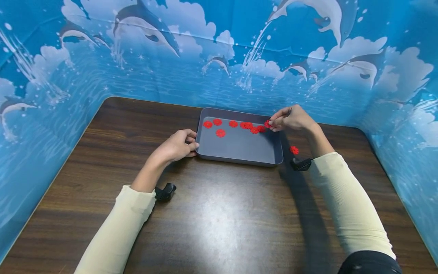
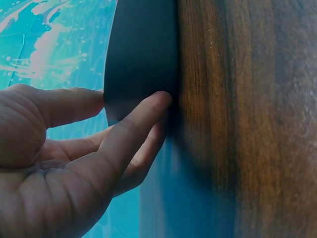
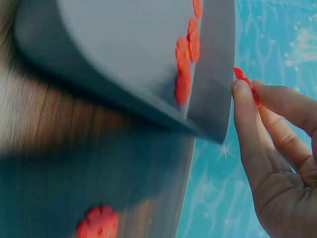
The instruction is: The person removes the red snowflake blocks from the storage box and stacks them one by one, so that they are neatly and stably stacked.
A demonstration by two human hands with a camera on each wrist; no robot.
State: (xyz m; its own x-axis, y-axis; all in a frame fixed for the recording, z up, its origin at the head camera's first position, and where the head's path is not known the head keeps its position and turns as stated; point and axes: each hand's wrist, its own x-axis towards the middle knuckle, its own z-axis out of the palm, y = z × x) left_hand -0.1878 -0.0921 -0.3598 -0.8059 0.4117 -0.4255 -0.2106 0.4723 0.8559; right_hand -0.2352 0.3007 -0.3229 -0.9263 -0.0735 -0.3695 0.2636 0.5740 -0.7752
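Note:
A grey rectangular tray point(image 1: 236, 146) lies on the brown wooden table, with several red flower-shaped plastic discs point(image 1: 220, 133) inside, mostly along its far side. My left hand point(image 1: 178, 145) holds the tray's left side; in the left wrist view its fingertips point(image 2: 161, 99) lie against the tray wall and rim. My right hand point(image 1: 292, 118) pinches one red disc point(image 3: 251, 89) between thumb and fingers, at the tray's far right corner. The right wrist view shows this disc just outside the wall. Another red disc point(image 1: 294, 150) lies on the table to the right of the tray.
Behind the tray and along both sides of the wooden table point(image 1: 219, 213) hangs a blue cloth backdrop point(image 1: 171, 83) printed with dolphins. Dark wrist-worn devices point(image 1: 165, 192) sit at both cuffs. The right arm's shadow falls across the table.

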